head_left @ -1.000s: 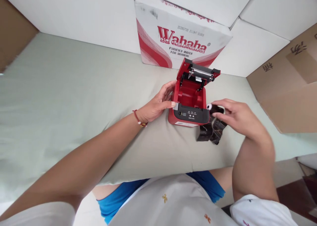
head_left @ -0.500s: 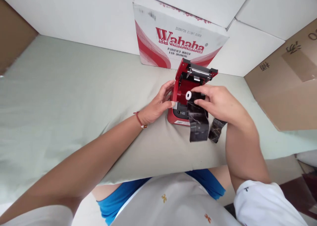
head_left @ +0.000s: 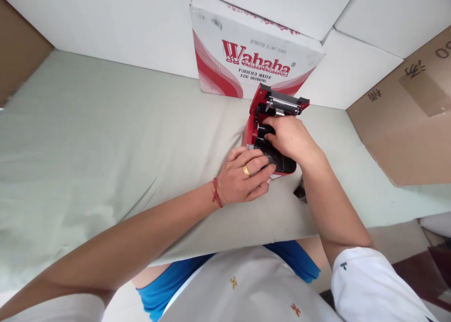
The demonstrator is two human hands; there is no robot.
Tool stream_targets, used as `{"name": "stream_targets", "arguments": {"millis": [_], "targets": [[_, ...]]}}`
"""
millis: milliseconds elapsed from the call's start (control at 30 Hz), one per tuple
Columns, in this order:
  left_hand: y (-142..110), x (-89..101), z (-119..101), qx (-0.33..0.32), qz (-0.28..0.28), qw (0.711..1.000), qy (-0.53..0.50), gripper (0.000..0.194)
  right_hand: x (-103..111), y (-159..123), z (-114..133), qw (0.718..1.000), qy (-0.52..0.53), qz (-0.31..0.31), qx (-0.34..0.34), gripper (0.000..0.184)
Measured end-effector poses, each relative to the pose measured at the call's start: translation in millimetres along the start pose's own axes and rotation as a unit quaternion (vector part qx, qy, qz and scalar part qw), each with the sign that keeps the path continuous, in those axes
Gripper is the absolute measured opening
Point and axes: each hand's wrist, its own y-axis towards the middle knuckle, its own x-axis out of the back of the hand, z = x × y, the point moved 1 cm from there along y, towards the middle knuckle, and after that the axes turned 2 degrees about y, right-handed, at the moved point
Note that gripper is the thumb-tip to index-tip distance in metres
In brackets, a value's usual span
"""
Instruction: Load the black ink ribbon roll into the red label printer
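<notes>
A small red printer (head_left: 254,120) stands on the pale cloth-covered surface (head_left: 105,138) with its lid (head_left: 282,103) tipped up and open. My right hand (head_left: 287,136) reaches into the open compartment, fingers curled round a roll of black glossy ribbon (head_left: 262,129). The ribbon's loose end (head_left: 282,161) drapes over the printer's front. My left hand (head_left: 244,176), with a gold ring and a red wrist cord, rests at the printer's front left corner, fingertips pressed on that loose end. A dark scrap of wrapper (head_left: 300,192) lies beside my right forearm.
A red-and-white Wahaha water carton (head_left: 243,54) stands right behind the printer against white boxes (head_left: 352,68). A brown cardboard box (head_left: 412,115) is at the right, another brown panel (head_left: 17,49) at the far left. The surface's front edge is at my lap.
My right hand carried the ribbon roll from beside the printer into its open compartment. My left hand slid from the printer's left side to its front, onto the loose ribbon end.
</notes>
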Motion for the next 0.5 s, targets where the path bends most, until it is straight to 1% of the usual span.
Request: {"name": "stream_targets", "arguments": {"millis": [67,133,167,200,233,300,333,367,400,467,500], "targets": [[0,-0.8,2,0.001,0.014,1.0,0.0,0.031,1,-10,0,0.997,0.062,-0.018,0.034,0.047],[1,0.7,4,-0.015,-0.001,1.0,0.004,0.032,5,-23,0,0.985,0.145,-0.05,0.074,0.041],[2,1.7,4,-0.034,-0.016,0.999,0.014,0.034,8,-29,-1,0.977,0.179,-0.077,0.088,0.037],[2,2.7,3,-0.06,-0.035,0.997,0.034,0.036,10,-34,-3,0.968,0.2,-0.115,0.095,0.036],[3,3.6,1,-0.085,-0.054,0.993,0.062,0.037,13,-36,-6,0.959,0.207,-0.168,0.095,0.038],[5,4.9,-3,-0.131,-0.093,0.979,0.129,0.036,15,-32,-17,0.939,0.183,-0.278,0.087,0.047],[7,5.5,-5,-0.146,-0.11,0.97,0.16,0.035,14,-27,-24,0.93,0.161,-0.317,0.087,0.051],[8,6.0,-7,-0.155,-0.123,0.963,0.183,0.034,12,-20,-32,0.925,0.138,-0.342,0.092,0.055],[9,6.5,-9,-0.162,-0.133,0.957,0.199,0.033,9,-13,-39,0.924,0.117,-0.35,0.101,0.058],[10,7.4,-11,-0.174,-0.143,0.951,0.211,0.032,0,-4,-49,0.931,0.09,-0.332,0.119,0.062],[11,7.9,-12,-0.176,-0.145,0.95,0.212,0.032,-4,-3,-50,0.934,0.086,-0.325,0.123,0.063]]}}
